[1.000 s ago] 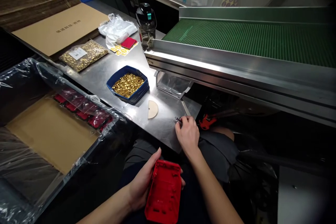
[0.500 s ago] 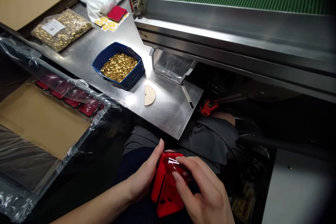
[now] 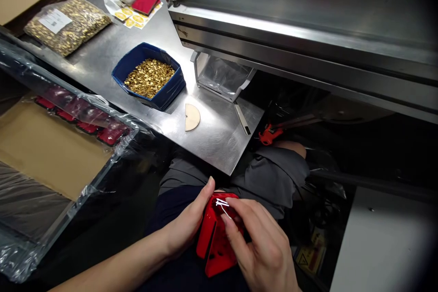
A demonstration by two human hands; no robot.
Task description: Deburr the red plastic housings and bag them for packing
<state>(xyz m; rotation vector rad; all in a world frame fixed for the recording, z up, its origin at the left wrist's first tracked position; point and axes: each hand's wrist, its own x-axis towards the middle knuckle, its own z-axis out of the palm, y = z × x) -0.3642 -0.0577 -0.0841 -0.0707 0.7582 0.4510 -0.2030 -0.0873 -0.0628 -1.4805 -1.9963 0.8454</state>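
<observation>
A red box-like part (image 3: 221,248), hollow with dark holes inside, rests over my lap. Along its left side my left hand (image 3: 190,223) grips it, thumb pointing up past the top edge. At its upper end my right hand (image 3: 262,242) pinches a thin, shiny metal piece (image 3: 223,205), bent like a wire or spring, between thumb and index finger. That metal piece sits at the red part's opening; whether it is fastened there I cannot tell.
On the steel table (image 3: 219,146) are a blue bin (image 3: 171,93) of small gold pieces, a half-round disc (image 3: 192,117), a knife-like tool (image 3: 242,119) and a grey tray (image 3: 224,77). A metal conveyor frame (image 3: 290,50) borders the right. Left stands a plastic-lined crate (image 3: 99,187) with red parts.
The camera view has shifted slightly, so the table appears higher up. My right fingers have moved a little with the metal piece at the red part's opening. My left hand keeps its hold.
</observation>
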